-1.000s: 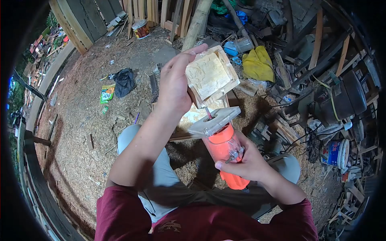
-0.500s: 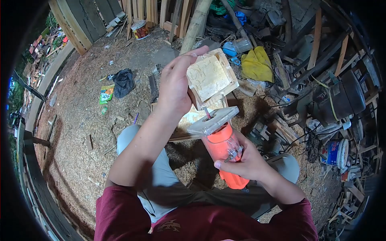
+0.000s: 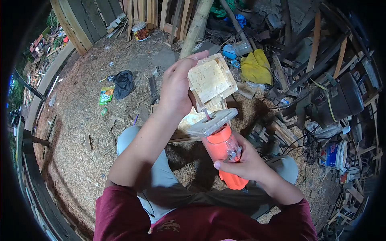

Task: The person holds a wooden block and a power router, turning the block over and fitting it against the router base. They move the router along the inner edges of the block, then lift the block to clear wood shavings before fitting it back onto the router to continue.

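Note:
My left hand [image 3: 175,85] grips a square, pale wooden piece [image 3: 210,79] by its left side and top edge, fingers wrapped around it. A framed recess with a rough, carved face shows on that piece. My right hand [image 3: 246,164] is closed around an orange trim router [image 3: 225,145] with a clear lower housing, held base up. Its square, clear base plate [image 3: 213,122] faces the wood, and the thin router bit [image 3: 206,114] sticks out close to the lower edge of the wooden piece. Behind them, a low wooden stand [image 3: 185,125] with a pale top is partly hidden.
Sawdust covers the ground [image 3: 80,160]. A black plastic bag [image 3: 123,84] and a green packet [image 3: 106,95] lie to the left. Scrap wood, a yellow cloth [image 3: 256,67], a dark machine [image 3: 341,98] and a paint bucket [image 3: 334,154] crowd the right side. A pole [image 3: 195,30] leans ahead.
The wooden piece in my left hand has tilted and dropped slightly toward the router. My right hand and the router are almost unmoved.

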The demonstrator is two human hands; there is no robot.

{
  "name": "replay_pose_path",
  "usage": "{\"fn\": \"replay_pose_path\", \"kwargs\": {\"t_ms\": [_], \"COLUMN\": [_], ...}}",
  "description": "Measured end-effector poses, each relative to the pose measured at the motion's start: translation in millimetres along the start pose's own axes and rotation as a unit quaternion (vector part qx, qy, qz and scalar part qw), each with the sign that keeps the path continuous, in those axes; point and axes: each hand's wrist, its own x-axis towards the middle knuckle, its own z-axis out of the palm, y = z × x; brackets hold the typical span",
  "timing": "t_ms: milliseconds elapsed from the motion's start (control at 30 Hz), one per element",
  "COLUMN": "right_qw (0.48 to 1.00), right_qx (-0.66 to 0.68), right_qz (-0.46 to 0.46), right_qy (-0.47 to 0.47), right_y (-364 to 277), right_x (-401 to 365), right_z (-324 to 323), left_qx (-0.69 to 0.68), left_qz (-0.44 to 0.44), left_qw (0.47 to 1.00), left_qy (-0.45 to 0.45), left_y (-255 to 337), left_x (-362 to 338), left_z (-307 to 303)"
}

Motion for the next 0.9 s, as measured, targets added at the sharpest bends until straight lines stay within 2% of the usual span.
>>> {"fn": "replay_pose_path", "kwargs": {"t_ms": [133, 233, 533, 900], "right_qw": [1.0, 1.0, 1.0, 1.0], "right_qx": [-0.007, -0.012, -0.015, -0.017], "right_qz": [0.004, 0.007, 0.002, -0.008], "right_qy": [0.001, 0.001, 0.006, 0.008], "right_y": [0.8, -0.3, -1.1, -1.1], "right_x": [0.1, 0.1, 0.4, -0.9], "right_z": [-0.6, -0.7, 0.5, 0.3], "left_qx": [-0.006, 0.046, 0.015, 0.056], "left_qz": [-0.01, -0.016, -0.003, -0.007], "left_qw": [1.0, 0.999, 1.0, 0.998], "left_qy": [0.006, 0.008, 0.011, 0.018], "left_y": [0.3, 1.8, -0.6, 1.0], "left_x": [-0.3, -1.9, -1.2, -2.2], "left_z": [0.3, 2.9, 0.7, 1.8]}}
